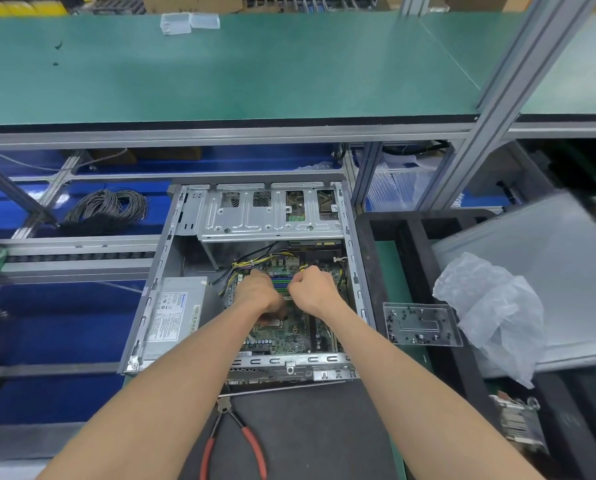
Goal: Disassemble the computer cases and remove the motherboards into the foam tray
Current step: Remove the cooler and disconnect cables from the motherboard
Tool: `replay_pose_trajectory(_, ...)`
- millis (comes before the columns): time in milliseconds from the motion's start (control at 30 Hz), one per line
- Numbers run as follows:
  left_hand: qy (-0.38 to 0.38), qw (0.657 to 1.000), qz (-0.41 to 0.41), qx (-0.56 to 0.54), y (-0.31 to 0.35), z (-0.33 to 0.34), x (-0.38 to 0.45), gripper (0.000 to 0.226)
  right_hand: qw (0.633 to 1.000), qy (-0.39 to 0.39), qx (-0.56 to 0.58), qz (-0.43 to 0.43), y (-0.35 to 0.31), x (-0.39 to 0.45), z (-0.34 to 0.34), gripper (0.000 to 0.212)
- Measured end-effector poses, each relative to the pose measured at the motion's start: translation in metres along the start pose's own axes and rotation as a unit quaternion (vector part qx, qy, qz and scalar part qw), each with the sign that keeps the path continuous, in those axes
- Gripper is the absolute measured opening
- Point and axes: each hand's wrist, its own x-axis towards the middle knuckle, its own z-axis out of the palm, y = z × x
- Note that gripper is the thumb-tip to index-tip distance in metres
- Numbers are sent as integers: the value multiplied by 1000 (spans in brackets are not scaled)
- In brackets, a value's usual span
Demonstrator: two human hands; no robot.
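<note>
**Steel case open, both hands down among the cables**

Green matting covers the upper shelf (255,71), which spans the whole width above the work area. Below it, on the table (310,427), the grey computer case (172,271) lies on its side with the cover off. To the right sits the black foam tray (369,258), and a grey metal panel (546,271) rests tilted across it, with a crumpled clear plastic bag (490,306) on top. Inside the case, a drive cage (269,216) fills the far end, a silver power supply (175,306) sits at the left, and the green motherboard (286,334) lies on the floor of the case, not yet lifted out. A coil of dark cable (106,209) lies beyond the case to the left.

The left hand (258,292) reaches over the board near the yellow and black wire bundle (251,265); its fingers are curled downward, but what they grip cannot be told. The right hand (312,289) is closed in a fist, fingers pinching a yellow-wired connector (303,268) just above the memory slots.

A clear plastic tray (421,323) holding small dark screws rests on the foam tray's edge. Red-handled pliers (234,441) lie on the table in front of the case.
</note>
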Motion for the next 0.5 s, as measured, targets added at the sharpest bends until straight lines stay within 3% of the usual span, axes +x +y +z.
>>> replay_pose_trajectory(300,-31,998,17,-52,-6,-8,-9,99,999,-31,31,-17,2,2,-2,71)
replay_pose_trajectory(400,-56,991,26,-120,-13,-25,-16,60,999,-36,34,-18,1,-1,0,73)
replay_pose_trajectory(500,-84,968,50,-231,-22,-42,-22,24,994,-48,103,5,-2,-8,3,41)
